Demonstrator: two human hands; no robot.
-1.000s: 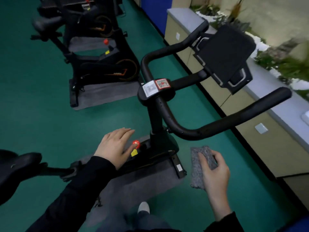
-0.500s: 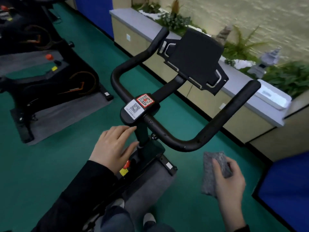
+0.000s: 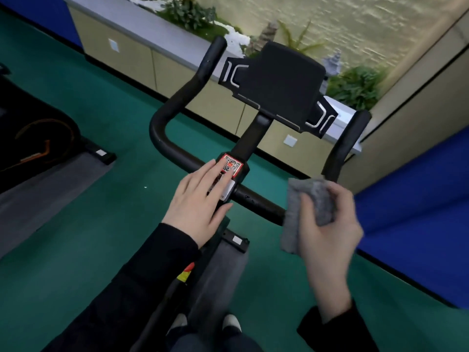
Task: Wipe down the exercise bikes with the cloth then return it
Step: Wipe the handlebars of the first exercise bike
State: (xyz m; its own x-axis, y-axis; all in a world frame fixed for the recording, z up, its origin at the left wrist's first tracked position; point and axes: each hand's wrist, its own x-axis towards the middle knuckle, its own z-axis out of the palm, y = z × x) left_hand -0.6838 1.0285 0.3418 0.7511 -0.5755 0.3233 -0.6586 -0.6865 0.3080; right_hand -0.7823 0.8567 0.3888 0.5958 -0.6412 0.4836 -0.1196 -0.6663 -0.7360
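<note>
Head cam: your left hand [image 3: 200, 199] lies flat with straight fingers on the centre clamp of the handlebar [image 3: 258, 201], half covering the QR sticker [image 3: 231, 165]. I'd guess that's to brace the bike while you scrub. Your right hand [image 3: 330, 229] has its fingers curled around the bunched grey cloth [image 3: 293, 212], which sits at the right bend of the handlebar. It looks pressed against the bar, but the blur there makes contact hard to call. Seems like the wipe on this bar is only starting.

Room stuff: the black tablet holder [image 3: 281, 85] sits beyond the handlebar. Under it there's green floor [image 3: 101, 224] and the bike's grey mat [image 3: 220, 275]. A second bike [image 3: 38, 138] stands well off to the handlebar's left. A ledge [image 3: 142, 19] with plants runs along behind it, and a blue panel [image 3: 418, 212] is to the right.
</note>
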